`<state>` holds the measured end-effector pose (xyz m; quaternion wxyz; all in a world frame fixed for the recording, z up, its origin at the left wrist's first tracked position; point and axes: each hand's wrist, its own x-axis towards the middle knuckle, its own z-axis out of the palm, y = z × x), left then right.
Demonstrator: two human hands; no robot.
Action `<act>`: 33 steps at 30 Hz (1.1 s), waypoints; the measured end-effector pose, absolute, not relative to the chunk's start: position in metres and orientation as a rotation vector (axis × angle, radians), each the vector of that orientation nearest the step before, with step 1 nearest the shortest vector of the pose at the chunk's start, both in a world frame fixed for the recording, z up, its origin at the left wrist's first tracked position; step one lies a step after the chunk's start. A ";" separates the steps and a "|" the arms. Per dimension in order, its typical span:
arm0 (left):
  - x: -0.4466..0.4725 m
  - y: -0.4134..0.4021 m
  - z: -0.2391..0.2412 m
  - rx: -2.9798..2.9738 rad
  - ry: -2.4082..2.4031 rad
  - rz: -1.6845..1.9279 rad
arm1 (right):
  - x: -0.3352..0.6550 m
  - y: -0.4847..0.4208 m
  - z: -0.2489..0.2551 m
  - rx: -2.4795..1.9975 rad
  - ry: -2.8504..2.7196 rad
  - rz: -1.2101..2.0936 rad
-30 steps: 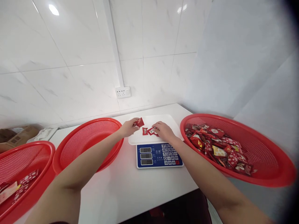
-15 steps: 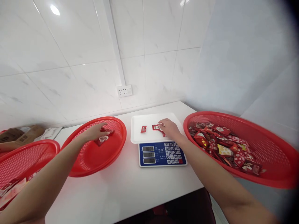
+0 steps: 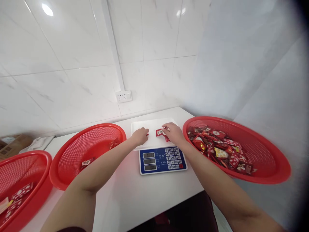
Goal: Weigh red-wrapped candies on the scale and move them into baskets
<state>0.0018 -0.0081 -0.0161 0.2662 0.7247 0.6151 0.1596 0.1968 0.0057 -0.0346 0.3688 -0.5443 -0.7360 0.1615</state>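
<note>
Over the left part of the white weighing tray [image 3: 151, 124], my left hand [image 3: 140, 136] is closed in a pinch on a small red wrapped candy [image 3: 147, 134], mostly hidden by the fingers. My right hand [image 3: 174, 133] is at the tray's right side, its fingers closed on red candy packets [image 3: 159, 132] with white print. One packet sticks out to the left and another hangs below the fingers. Under the tray is the blue digital scale [image 3: 163, 160] with lit-grey displays and a keypad. The left red basket [image 3: 101, 146] holds a few red packets [image 3: 87, 162].
A large red basket [image 3: 270, 167] full of mixed wrapped candies [image 3: 225, 151] stands to the right. Another red basket [image 3: 44, 180] with packets is at far left, near cardboard boxes [image 3: 18, 145]. A wall socket [image 3: 124, 96] is behind the white table [image 3: 118, 199].
My left hand has moved right from the left basket to the tray, leaving packets in the basket, and pinches the small candy there. My right hand stays at the packets. The view has shifted slightly.
</note>
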 end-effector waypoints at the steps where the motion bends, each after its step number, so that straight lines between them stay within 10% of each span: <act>1: 0.005 -0.005 -0.017 1.901 1.642 0.464 | 0.199 0.004 -0.034 -1.390 -1.865 0.432; 33: -0.002 -0.061 0.024 0.970 0.941 1.064 | 0.102 -0.036 0.000 -0.709 -1.257 0.911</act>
